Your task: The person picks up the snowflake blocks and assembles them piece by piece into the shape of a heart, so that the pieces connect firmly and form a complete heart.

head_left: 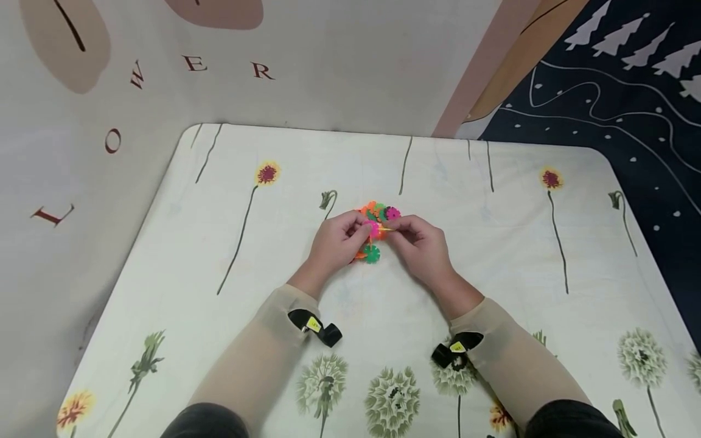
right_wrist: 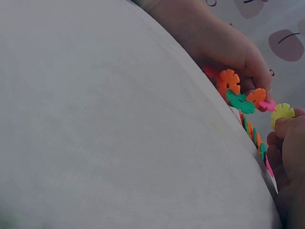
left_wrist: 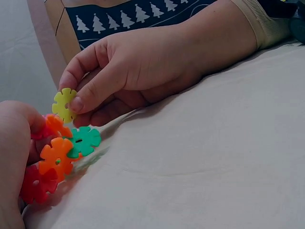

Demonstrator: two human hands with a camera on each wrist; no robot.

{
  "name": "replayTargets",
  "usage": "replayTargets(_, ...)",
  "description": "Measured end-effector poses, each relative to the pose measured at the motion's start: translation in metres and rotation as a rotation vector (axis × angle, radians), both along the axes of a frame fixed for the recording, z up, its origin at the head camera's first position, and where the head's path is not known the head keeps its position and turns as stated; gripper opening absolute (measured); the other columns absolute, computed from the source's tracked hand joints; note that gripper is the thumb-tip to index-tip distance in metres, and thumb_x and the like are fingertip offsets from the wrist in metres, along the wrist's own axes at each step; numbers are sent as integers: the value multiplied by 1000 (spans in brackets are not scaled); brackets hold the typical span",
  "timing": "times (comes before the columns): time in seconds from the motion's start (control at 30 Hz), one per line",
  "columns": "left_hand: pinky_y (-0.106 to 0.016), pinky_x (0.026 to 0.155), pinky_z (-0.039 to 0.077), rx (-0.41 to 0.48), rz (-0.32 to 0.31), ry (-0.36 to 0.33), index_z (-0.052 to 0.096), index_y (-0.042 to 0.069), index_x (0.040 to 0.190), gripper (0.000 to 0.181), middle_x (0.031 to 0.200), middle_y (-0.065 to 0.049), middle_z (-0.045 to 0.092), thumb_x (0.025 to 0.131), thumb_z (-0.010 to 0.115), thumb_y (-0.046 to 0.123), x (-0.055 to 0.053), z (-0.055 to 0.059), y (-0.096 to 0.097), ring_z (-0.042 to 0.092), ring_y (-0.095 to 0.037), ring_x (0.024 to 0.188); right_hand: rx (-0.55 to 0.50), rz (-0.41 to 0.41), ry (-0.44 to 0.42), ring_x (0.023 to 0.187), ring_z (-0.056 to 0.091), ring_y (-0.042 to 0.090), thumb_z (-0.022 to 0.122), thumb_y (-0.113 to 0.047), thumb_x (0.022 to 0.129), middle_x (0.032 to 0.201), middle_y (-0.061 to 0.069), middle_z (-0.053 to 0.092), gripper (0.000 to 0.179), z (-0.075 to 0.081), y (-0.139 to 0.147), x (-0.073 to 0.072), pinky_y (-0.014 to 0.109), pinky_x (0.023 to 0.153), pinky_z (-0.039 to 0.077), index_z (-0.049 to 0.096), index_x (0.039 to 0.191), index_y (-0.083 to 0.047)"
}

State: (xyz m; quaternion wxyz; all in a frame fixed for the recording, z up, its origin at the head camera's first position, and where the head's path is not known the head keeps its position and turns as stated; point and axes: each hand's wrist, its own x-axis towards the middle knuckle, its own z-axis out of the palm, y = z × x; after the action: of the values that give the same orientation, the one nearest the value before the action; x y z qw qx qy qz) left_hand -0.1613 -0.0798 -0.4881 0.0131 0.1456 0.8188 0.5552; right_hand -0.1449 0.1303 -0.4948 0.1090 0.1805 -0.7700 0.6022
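Note:
My left hand (head_left: 335, 238) grips a joined group of notched, flower-shaped plastic discs between thumb and fingers. In that group a pink disc (head_left: 374, 227) is at the fingertips, with a green disc (head_left: 372, 253) and an orange disc (left_wrist: 51, 153) hanging lower. Thumb and fingers of my right hand (head_left: 420, 248) pinch a yellow disc (left_wrist: 60, 99). In the head view this yellow disc is seen edge-on, right at the pink one. From the right wrist, the yellow disc (right_wrist: 284, 109) appears close beside the pink disc (right_wrist: 268, 106). My left fingers hide part of the group.
Just beyond my hands, more joined discs (head_left: 392, 213) in orange, green and magenta lie on the table; the right wrist view shows them as a row (right_wrist: 251, 131). A white cloth (head_left: 274, 243) printed with flowers covers the table. Behind it stands a printed backdrop (head_left: 356, 73).

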Motion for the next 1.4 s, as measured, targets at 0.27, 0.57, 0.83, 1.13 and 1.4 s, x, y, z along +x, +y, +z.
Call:
replayTargets(0.27, -29, 64, 48, 26, -45, 14, 73, 11, 95, 12, 76, 2, 65, 104, 71, 17, -1, -2, -2, 58, -17, 67, -1, 18, -8, 105, 76, 18, 77, 9, 93, 107, 14, 80, 14, 0, 1, 0, 27, 92, 58, 80, 102, 0)
replayTargets(0.57, -29, 65, 47, 61, -85, -44, 76, 11, 98, 11, 79, 0, 66, 104, 71, 19, -2, -2, -7, 57, -20, 72, -13, 64, -8, 107, 77, 31, 79, 13, 90, 109, 15, 79, 13, 0, 2, 2, 30, 91, 59, 81, 99, 3)
replayTargets(0.83, -31, 65, 46, 61, -113, -101, 76, 13, 97, 13, 75, -3, 63, 105, 71, 22, -3, -1, -11, 57, -22, 72, -20, 87, 6, 105, 78, 26, 78, 16, 88, 107, 16, 79, 15, 0, 2, 3, 29, 89, 60, 81, 97, 4)
replayTargets(1.13, -31, 62, 45, 28, -142, -104, 74, 14, 91, 16, 70, -3, 60, 106, 70, 20, -2, 0, -10, 56, -22, 66, 8, 90, 33, 102, 78, 20, 80, 15, 87, 104, 17, 80, 16, -3, 3, 2, 27, 89, 59, 82, 98, 3)
replayTargets(1.4, -29, 62, 46, 64, -61, -69, 71, 13, 92, 14, 73, -1, 63, 104, 71, 18, -1, -1, -3, 57, -21, 67, 203, -46, 89, 107, 67, 26, 77, 6, 92, 111, 9, 78, 17, 0, 4, -2, 25, 87, 53, 80, 106, -3)
